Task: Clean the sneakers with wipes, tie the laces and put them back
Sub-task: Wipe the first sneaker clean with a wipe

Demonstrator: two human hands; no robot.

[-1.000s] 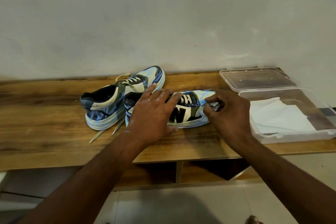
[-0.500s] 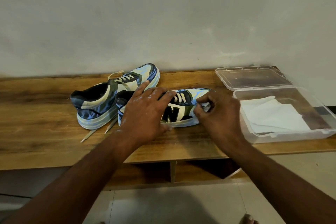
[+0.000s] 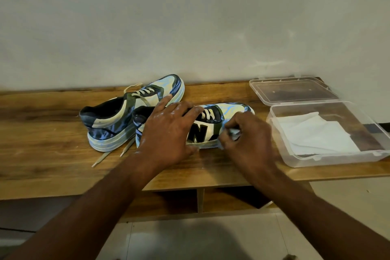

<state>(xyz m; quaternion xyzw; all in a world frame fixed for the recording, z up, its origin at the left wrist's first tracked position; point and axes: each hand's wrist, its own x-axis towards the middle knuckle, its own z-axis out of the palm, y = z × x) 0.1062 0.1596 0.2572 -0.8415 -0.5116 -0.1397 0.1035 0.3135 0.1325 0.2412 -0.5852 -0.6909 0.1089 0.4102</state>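
On the wooden shelf [image 3: 52,133], the near sneaker [image 3: 211,126] lies under the left hand [image 3: 166,133], whose fingers spread over its collar and hold it steady. The right hand [image 3: 247,139] pinches a crumpled wipe [image 3: 234,133] against its side. I judge the shoe light, with a soft upper and a stiff sole, so holding at the collar suits. Its laces [image 3: 109,154] are loose.
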